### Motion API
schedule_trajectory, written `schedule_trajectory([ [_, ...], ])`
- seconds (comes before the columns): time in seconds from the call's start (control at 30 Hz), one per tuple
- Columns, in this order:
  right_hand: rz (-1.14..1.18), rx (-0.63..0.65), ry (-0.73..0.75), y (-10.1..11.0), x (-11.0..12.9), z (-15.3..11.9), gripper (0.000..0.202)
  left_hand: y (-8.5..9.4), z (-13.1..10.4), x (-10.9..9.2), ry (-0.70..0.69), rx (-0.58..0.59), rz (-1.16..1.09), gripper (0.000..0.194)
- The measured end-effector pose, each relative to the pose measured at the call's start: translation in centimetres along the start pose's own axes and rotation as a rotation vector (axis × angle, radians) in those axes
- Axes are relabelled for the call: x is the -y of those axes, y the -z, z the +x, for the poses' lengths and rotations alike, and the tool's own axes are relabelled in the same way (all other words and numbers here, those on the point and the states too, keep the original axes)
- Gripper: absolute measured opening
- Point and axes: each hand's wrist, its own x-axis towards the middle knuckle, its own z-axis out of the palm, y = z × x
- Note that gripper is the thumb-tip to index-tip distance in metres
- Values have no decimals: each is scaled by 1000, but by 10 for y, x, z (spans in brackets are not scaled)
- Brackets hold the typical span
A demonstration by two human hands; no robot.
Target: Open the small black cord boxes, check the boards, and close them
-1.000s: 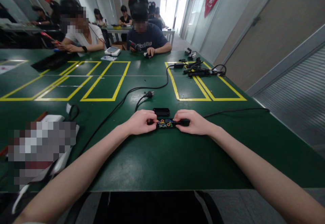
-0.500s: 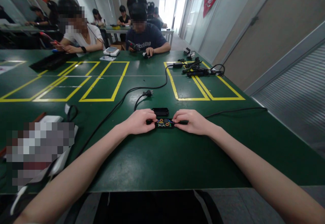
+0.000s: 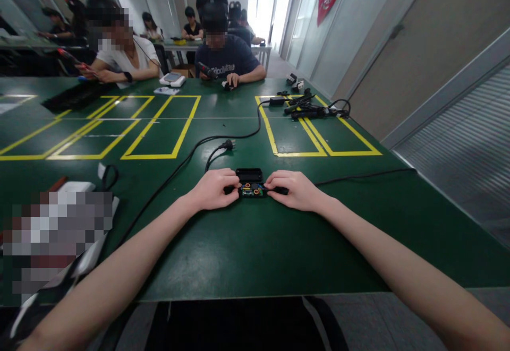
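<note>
In front of me lies a black adapter case half with a circuit board [image 3: 253, 191] in it, showing copper-coloured coils and coloured parts. Just behind it is the other half, an empty black cover [image 3: 249, 174]. My left hand [image 3: 215, 190] is closed at the board's left end, pinching a black cord there. At the right end, the thumb and fingers of my right hand [image 3: 294, 190] grip another black cord [image 3: 366, 174], which runs off to the right. My fingertips partly hide both cord ends. A power plug [image 3: 227, 145] lies beyond my left hand.
Yellow tape rectangles mark the green table [image 3: 191, 255]. Bundled black cables and an adapter [image 3: 277, 101] lie at the far right. A white device with a blurred top [image 3: 59, 229] is at my left. Two people sit across, one holding a power screwdriver [image 3: 207, 70].
The view has shifted slightly, so everything appears a little farther left. Both hands keep their grip at the ends of the circuit board, with little visible movement.
</note>
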Motion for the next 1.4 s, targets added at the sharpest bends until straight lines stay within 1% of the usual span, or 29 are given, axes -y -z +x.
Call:
schedule_trajectory([
  [0.13, -7, -60, -38, -3, 0, 1, 13, -2, -3, 6, -31, -88, -24, 22],
  [0.2, -42, -116, -96, -6, 0, 3, 16, -1, -3, 7, -17, -110, 4, 27],
  [0.27, -72, -159, -176, -10, 0, 5, 20, -1, -2, 8, -7, -111, 60, 37],
  [0.33, -80, -160, -237, -14, 0, 7, 27, -3, -2, 8, -12, -97, 119, 47],
  [0.4, -74, -120, -258, -18, 0, 8, 30, -6, -2, 10, -15, -86, 148, 52],
  [0.5, -24, -78, -258, -21, -1, 8, 25, -11, -3, 12, -23, -62, 107, 48],
  [0.63, 117, -155, -301, -21, -2, 7, 17, -16, -3, 13, -53, -45, 57, 44],
  [0.8, 279, -230, -381, -20, 0, 8, 11, -16, 0, 10, -83, -82, 57, 39],
  [1.03, 348, -286, -409, -20, -2, 7, 9, -14, -1, 8, -127, -117, 46, 35],
  [1.23, 396, -285, -402, -19, -2, 7, 7, -12, -1, 6, -148, -146, 21, 34],
  [1.4, 439, -287, -435, -21, -1, 7, 8, -12, 1, 5, -149, -146, 26, 32],
])
